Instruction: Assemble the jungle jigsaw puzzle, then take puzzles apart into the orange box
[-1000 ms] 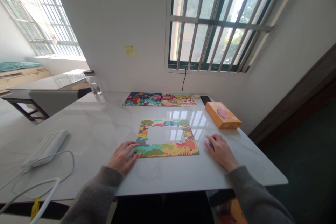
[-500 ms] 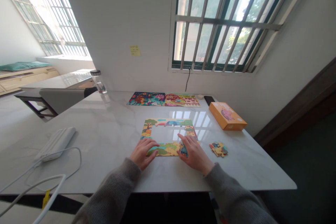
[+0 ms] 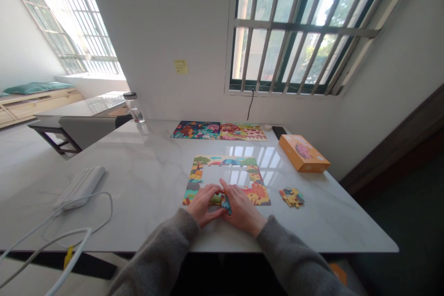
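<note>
A jigsaw puzzle frame (image 3: 261,189) lies on the table, its joined border pieces showing trees and animals around an open middle. My left hand (image 3: 205,203) and my right hand (image 3: 239,206) meet over its lower edge. Between them are blue puzzle pieces (image 3: 226,204), with my right fingers closed round them. The curled fingers and thumb of my left hand reach the same pieces from the other side. How many pieces there are is hidden by my fingers. To the right of my right hand lies a small heap of loose puzzle pieces (image 3: 292,197).
Two colourful picture sheets (image 3: 196,130) (image 3: 243,132) lie by the wall. An orange box (image 3: 304,153) and a black phone (image 3: 279,132) are at the back right. At the left stand a clear bottle (image 3: 135,108) and a white power strip (image 3: 83,187) with cables.
Both hands have moved together along the frame's lower edge, my right hand leftward with the blue pieces. The frame's right-hand lower corner is now uncovered. The view has shifted slightly.
</note>
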Demonstrator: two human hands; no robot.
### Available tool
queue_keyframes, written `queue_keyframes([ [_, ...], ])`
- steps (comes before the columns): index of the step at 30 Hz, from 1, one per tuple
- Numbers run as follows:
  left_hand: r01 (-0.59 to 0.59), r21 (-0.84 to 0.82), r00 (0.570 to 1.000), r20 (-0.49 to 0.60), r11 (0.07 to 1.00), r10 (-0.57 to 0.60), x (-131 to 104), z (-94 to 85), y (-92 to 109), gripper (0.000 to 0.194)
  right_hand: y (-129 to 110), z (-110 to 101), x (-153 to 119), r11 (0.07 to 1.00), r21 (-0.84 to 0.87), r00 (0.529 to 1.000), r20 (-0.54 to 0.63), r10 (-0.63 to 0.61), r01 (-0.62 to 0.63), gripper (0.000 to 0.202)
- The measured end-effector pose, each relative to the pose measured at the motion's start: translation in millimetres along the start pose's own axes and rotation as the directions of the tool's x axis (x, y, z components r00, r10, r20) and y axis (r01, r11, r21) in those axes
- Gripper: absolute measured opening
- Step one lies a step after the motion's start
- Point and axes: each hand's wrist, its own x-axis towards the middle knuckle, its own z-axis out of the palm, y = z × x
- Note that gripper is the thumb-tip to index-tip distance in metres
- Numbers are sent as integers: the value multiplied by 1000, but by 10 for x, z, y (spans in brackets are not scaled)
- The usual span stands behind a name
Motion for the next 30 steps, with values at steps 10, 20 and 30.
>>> queue_keyframes([
  [10, -54, -16, 988, 143, 998, 56, -161, -9, 61, 43, -248, 26, -290, 996, 91, 997, 75, 1, -8, 97],
  [20, -102, 63, 975, 205, 993, 87, -157, 23, 20, 42, -319, -147, -403, 997, 64, 990, 136, 40, -49, 103],
  [30, -72, -21, 986, 151, 997, 74, -165, -83, 145, 32, 753, -794, -900, 822, -402, 898, -344, 273, -404, 32],
])
